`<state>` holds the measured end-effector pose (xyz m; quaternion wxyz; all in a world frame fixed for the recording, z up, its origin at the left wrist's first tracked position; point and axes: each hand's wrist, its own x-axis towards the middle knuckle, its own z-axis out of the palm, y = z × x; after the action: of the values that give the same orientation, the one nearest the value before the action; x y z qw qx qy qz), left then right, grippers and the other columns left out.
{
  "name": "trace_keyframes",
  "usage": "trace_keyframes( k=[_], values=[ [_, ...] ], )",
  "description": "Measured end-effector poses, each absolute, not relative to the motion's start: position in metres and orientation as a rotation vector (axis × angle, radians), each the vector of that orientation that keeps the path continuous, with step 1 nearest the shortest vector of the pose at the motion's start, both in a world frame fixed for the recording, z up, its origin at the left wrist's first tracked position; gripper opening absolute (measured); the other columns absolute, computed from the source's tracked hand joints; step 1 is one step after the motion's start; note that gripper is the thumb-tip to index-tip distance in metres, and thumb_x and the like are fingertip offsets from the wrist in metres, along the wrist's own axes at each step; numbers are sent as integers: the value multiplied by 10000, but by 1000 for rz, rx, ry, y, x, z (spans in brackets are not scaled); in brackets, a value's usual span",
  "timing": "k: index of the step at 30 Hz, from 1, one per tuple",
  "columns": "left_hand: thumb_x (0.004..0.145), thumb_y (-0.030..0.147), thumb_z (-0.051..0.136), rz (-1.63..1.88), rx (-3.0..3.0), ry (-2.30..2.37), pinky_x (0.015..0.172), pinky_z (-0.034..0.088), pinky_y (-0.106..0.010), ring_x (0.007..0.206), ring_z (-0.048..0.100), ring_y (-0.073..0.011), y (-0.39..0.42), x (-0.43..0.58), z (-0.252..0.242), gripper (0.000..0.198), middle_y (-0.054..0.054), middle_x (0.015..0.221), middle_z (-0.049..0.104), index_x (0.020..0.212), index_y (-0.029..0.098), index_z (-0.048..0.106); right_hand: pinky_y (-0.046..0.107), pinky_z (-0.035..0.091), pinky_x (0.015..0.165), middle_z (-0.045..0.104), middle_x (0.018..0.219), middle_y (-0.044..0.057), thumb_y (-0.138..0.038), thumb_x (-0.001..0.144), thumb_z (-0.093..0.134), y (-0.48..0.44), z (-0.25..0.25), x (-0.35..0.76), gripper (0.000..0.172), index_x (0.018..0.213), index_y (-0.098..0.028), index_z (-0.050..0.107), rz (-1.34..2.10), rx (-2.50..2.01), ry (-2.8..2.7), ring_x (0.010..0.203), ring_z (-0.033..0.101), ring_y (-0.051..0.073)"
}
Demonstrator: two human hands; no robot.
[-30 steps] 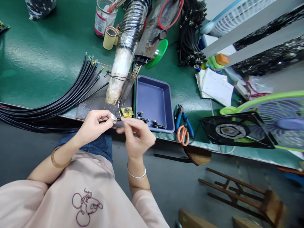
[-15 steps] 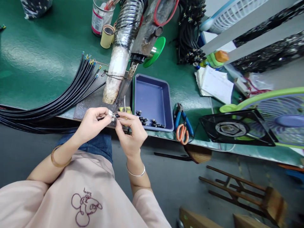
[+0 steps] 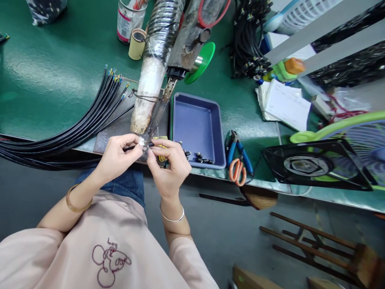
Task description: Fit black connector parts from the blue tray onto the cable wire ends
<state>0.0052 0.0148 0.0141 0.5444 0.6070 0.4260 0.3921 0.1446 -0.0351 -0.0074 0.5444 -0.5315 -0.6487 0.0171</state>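
My left hand (image 3: pixel 122 156) is closed in a pinch on a black cable, with a bit of white at its fingertips. Close beside it, my right hand (image 3: pixel 171 162) pinches a small black connector (image 3: pixel 151 144). The two sets of fingertips nearly meet, and the thin ends between them are too small to make out. Just above them the soldering iron (image 3: pixel 162 105) points down, its tip close to the held parts. A yellow piece (image 3: pixel 162 157) lies partly hidden behind my right fingers.
Black cables (image 3: pixel 75 134) with stripped ends lie on the left. A purple tray (image 3: pixel 223 136) holds several black connectors. Beyond it lie blue-handled pliers (image 3: pixel 231 154), orange-handled scissors (image 3: pixel 237 172) and a black fan (image 3: pixel 313 165). A silver duct (image 3: pixel 150 72) hangs above, near a green spool (image 3: pixel 207 60).
The view has shifted slightly, so things on the right appear farther right. Both hands keep their pinch, with the held parts now nearer the iron's tip.
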Motion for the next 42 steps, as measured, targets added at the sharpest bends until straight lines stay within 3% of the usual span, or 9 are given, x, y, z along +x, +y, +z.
trace_keyframes(
  k=[12, 24, 42],
  values=[
    [792, 281, 567, 914, 1485, 1027, 548, 384, -209, 582, 467, -102, 15, 4, 10, 184, 8, 612, 550, 663, 153, 596, 330, 659, 741, 760, 957, 28, -99, 862, 674, -40, -5, 142, 144, 851, -234, 624, 38, -1279, -1530, 900, 747, 179],
    [815, 266, 539, 816, 1500, 984, 554, 331, -220, 580, 407, -90, 10, 2, 8, 189, 27, 610, 466, 666, 152, 565, 322, 621, 763, 756, 910, 16, -86, 875, 669, -43, -8, 150, 158, 853, -232, 611, 25, -1275, -1603, 863, 741, 163],
    [808, 261, 539, 954, 1491, 990, 542, 377, -190, 585, 460, -88, 14, 6, 12, 189, 13, 616, 534, 670, 141, 587, 330, 655, 777, 745, 984, 41, -104, 873, 676, -39, -4, 143, 126, 842, -223, 646, 37, -1299, -1561, 920, 738, 174]
  ],
)
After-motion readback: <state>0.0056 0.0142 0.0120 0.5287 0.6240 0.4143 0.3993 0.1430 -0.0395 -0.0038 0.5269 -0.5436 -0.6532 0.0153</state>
